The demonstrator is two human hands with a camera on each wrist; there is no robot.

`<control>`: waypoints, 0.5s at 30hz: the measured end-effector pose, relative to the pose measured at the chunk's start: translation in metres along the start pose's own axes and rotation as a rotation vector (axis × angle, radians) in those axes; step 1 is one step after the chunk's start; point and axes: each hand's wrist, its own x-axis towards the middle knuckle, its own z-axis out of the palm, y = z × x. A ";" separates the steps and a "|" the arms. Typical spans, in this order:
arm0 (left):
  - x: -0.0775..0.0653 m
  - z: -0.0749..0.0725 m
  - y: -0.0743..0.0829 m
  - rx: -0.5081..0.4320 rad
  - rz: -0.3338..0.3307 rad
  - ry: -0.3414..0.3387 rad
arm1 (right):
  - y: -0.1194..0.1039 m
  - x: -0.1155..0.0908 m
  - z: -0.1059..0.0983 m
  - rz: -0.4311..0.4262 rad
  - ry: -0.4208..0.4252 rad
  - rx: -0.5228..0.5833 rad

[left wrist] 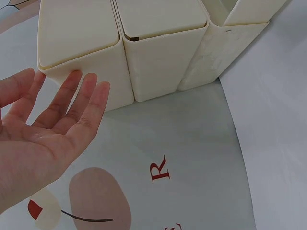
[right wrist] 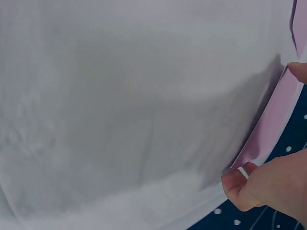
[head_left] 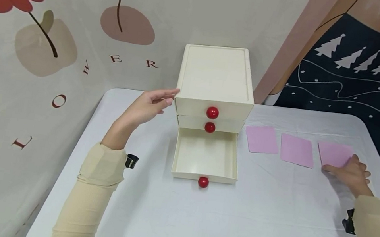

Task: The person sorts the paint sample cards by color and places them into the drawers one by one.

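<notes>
My left hand (head_left: 150, 105) touches the left side of a cream drawer cabinet (head_left: 215, 74) near its upper front corner, fingers extended. In the left wrist view, the fingertips meet the cabinet's side wall (left wrist: 165, 62). The bottom drawer (head_left: 207, 154) is pulled out and nothing lies in it; the two drawers above it are closed. At the far right, my right hand (head_left: 352, 176) holds a pink paper square (head_left: 335, 153) by its edges, thumb at one corner and fingers at another. In the right wrist view, the paper's near edge is tilted up over the cloth.
Two more pink paper squares, a left one (head_left: 262, 139) and a middle one (head_left: 297, 150), lie in a row right of the cabinet. Red round knobs (head_left: 203, 182) stick out from the drawer fronts. A printed cloth wall (head_left: 128, 66) stands behind the white-covered table (head_left: 255, 223).
</notes>
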 end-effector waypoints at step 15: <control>0.001 0.000 0.001 -0.006 -0.007 0.002 | -0.072 -0.048 -0.004 -0.415 0.028 -0.003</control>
